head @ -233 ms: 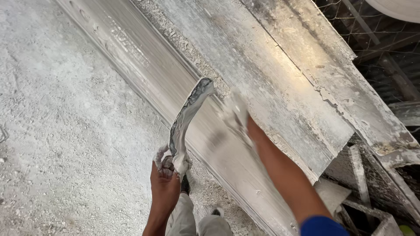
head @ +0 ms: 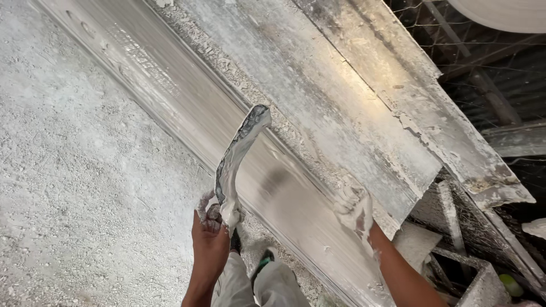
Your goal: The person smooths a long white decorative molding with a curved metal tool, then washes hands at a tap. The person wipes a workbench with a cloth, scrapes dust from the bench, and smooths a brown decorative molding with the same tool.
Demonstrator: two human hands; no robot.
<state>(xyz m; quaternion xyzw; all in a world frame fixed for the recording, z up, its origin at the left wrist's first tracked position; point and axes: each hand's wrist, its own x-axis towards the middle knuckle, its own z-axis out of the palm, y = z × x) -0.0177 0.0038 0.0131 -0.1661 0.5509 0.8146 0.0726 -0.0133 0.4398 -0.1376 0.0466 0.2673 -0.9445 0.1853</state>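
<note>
We stand on a plaster-crusted floor (head: 74,187) beside the long wet plaster moulding (head: 227,131). Our left hand (head: 209,239) grips a curved, plaster-coated profile blade (head: 239,159); our right hand (head: 354,209), plaster-covered, presses flat on the moulding.

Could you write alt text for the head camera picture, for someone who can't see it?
The left hand holds a curved plaster-caked tool; the right hand, coated white, presses on a long wet plaster strip beside a dusty floor.

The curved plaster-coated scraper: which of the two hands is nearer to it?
Left. The left hand grips the curved scraper at its lower end. The right hand, coated in plaster, rests on the wet plaster mould, apart from the scraper.
</note>
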